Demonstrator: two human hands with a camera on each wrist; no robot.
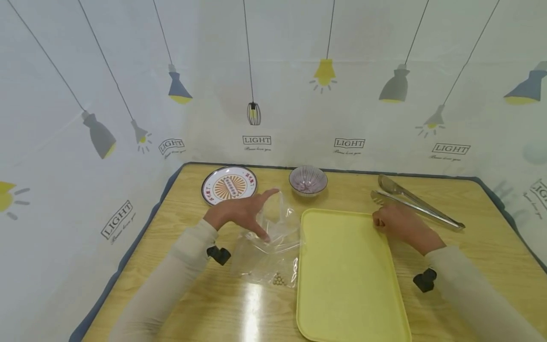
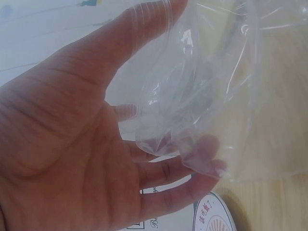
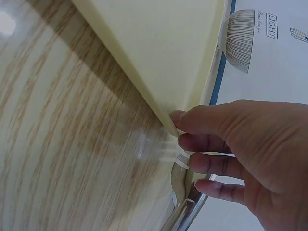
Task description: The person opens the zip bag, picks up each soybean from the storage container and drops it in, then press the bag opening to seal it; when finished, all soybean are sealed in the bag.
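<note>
While the left hand [image 1: 243, 213] is spreading its thumb and fingers wide, the thin, clear plastic bag [image 1: 273, 254] is hanging over them — the hand isn't curling round anything. The bag is resting just left of the flat yellow tray [image 1: 346, 270] with rounded corners, and tiny round beige balls [image 1: 279, 279] are showing at its near end. The right hand [image 1: 401, 225] is curling and pinching the tray's far right corner. Long silver metal tongs [image 1: 420, 209] are lying just beside that hand. A round white plate [image 1: 230, 185] with an orange pattern and a small striped bowl [image 1: 308, 180] are sitting farther back on the light brown wooden table [image 1: 222, 308]
</note>
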